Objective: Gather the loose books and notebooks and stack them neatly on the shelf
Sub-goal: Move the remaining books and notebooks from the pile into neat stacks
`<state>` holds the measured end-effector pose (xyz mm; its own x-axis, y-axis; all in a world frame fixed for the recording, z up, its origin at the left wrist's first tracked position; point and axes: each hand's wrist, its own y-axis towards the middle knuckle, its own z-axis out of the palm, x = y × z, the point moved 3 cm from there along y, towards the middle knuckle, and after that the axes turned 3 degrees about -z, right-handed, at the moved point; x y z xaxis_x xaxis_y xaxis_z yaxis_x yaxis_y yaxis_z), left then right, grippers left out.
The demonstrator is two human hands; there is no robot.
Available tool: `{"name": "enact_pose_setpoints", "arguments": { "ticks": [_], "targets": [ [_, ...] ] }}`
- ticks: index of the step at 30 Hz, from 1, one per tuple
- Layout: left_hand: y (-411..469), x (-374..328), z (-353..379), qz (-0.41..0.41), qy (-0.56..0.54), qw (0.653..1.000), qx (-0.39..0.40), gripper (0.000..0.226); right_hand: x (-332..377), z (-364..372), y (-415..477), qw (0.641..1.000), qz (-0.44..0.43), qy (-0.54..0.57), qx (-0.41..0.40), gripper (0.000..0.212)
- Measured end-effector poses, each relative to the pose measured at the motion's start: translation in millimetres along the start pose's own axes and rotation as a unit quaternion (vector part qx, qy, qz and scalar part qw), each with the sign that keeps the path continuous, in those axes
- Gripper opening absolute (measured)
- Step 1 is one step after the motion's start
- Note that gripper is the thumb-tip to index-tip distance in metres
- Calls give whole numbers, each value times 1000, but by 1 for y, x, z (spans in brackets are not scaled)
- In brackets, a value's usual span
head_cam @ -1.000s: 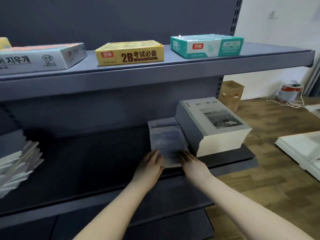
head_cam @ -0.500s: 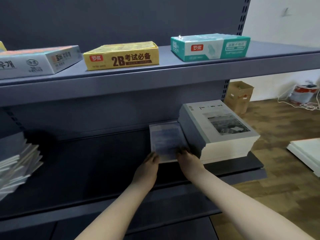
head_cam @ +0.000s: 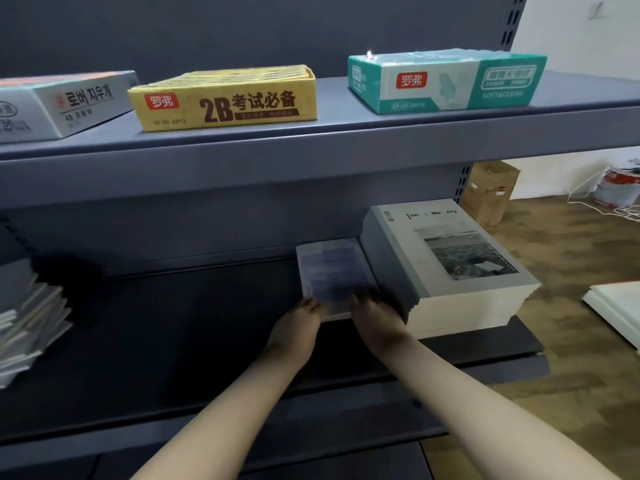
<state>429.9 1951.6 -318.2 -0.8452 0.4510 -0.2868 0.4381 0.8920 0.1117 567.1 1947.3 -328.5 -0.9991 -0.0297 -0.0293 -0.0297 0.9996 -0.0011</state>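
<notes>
A thin bluish notebook [head_cam: 332, 271] lies flat on the dark middle shelf [head_cam: 173, 323], its right edge against a tall stack of grey notebooks [head_cam: 450, 258]. My left hand [head_cam: 298, 327] touches the notebook's near left corner with fingers stretched forward. My right hand [head_cam: 377, 317] rests its fingers on the near right part of the cover, beside the stack. A loose, uneven pile of notebooks [head_cam: 27, 323] sits at the shelf's far left edge, partly cut off.
The upper shelf carries a white box [head_cam: 62, 102], a yellow 2B box [head_cam: 225, 98] and a teal box [head_cam: 446, 81]. Right of the shelving are a wooden floor, a cardboard box [head_cam: 491, 192] and white boards [head_cam: 616, 306].
The bluish notebook has slid deeper onto the shelf alongside the grey stack, and both hands have followed it forward at its near edge.
</notes>
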Motion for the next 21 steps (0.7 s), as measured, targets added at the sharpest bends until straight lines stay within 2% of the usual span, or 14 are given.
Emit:
{"name": "enact_pose_setpoints", "arguments": {
  "ticks": [5, 11, 15, 17, 19, 21],
  "targets": [
    [6, 0, 6, -13, 27, 999, 14, 53, -1, -4, 3, 1000, -11, -17, 9, 34],
    [11, 6, 10, -3, 38, 999, 20, 62, -2, -5, 2, 1000, -10, 8, 22, 35],
    [11, 7, 4, 10, 47, 998, 34, 60, -1, -8, -3, 996, 8, 62, 69, 41],
    [9, 9, 4, 52, 86, 993, 67, 52, 2, -9, -7, 992, 10, 86, 93, 51],
    [4, 17, 4, 62, 65, 992, 85, 45, 10, -10, -13, 992, 7, 107, 68, 56],
    [-7, 34, -5, 64, 105, 991, 57, 47, 27, -14, -18, 994, -21, 103, 38, 57]
  ]
}}
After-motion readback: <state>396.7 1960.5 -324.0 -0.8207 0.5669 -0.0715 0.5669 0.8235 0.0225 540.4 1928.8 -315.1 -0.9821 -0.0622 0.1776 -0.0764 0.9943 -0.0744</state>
